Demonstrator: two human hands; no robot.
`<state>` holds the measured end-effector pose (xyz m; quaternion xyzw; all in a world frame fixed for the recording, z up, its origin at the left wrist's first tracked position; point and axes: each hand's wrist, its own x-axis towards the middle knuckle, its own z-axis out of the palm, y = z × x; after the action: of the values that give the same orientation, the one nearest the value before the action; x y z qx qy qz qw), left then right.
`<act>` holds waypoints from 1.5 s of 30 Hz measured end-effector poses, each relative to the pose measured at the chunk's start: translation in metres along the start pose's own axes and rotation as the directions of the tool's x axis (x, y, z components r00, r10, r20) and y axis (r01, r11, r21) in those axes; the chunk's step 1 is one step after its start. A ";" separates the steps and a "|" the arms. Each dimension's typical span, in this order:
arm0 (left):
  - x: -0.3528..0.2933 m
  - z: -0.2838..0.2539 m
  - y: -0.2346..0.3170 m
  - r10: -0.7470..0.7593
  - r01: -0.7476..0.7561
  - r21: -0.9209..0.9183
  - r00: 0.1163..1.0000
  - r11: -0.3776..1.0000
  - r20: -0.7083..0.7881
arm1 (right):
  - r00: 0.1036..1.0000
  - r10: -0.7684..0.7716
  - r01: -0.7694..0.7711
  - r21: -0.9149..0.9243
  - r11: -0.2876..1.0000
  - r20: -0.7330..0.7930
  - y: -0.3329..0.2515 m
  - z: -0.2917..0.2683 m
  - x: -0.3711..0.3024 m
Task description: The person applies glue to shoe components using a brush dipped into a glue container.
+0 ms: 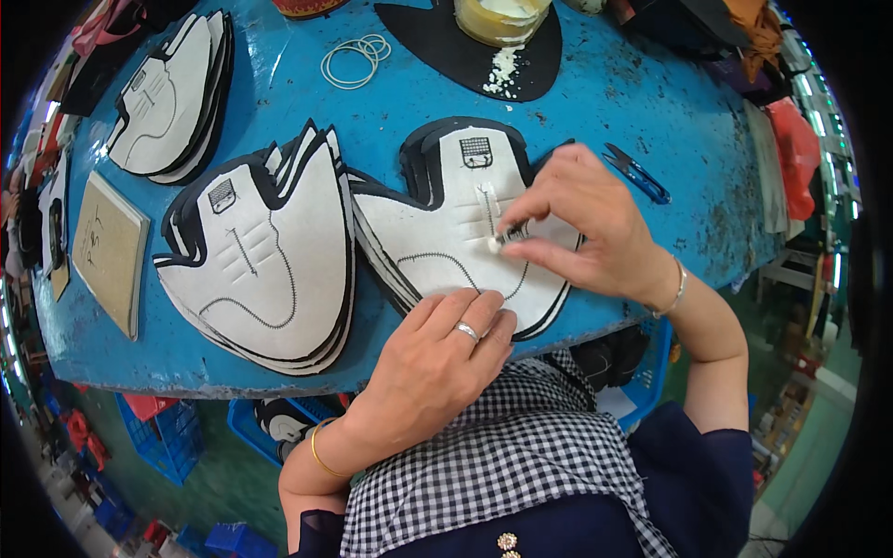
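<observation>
A stack of white-backed shoe uppers (437, 223) with black edges lies before me on the blue table. Across its near edge rests my left hand (442, 349), fingers laid flat on the topmost piece. Over the same piece, beside its stitched centre line, my right hand (586, 219) pinches a small dark piece (514, 232) with a white tip. Its exact kind is partly hidden by the fingers. A second stack of shoe uppers (260, 270) lies directly to the left, touching the first. Farther off at the upper left is a third stack (167, 102).
The blue table (307, 130) carries a tub of white paste (502, 19) on a black sheet (423, 42), with white crumbs. Rubber bands (356, 61) and thread snips (637, 174) lie nearby. A notebook (110, 251) sits left. Blue crates (163, 442) stand below the edge.
</observation>
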<state>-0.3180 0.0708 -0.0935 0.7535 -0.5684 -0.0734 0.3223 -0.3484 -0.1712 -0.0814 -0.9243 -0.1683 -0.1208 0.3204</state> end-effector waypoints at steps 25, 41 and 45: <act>-0.081 -0.086 -0.037 -0.084 0.270 0.573 0.941 0.774 -0.329 | 0.942 0.330 -0.300 0.297 0.906 -0.055 -0.002 -0.001 -0.019; -0.015 0.023 -0.005 0.044 -0.032 0.185 0.997 0.982 -0.061 | 0.990 -0.122 0.111 -0.140 0.984 -0.076 0.019 0.012 0.014; -0.010 0.016 -0.003 0.027 -0.017 0.143 0.997 0.990 -0.070 | 0.992 -0.122 0.122 -0.044 0.991 0.017 -0.003 0.010 -0.009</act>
<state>-0.3266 0.0740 -0.1109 0.7704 -0.5684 -0.0019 0.2887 -0.3563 -0.1643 -0.0902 -0.9202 -0.2240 -0.1373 0.2902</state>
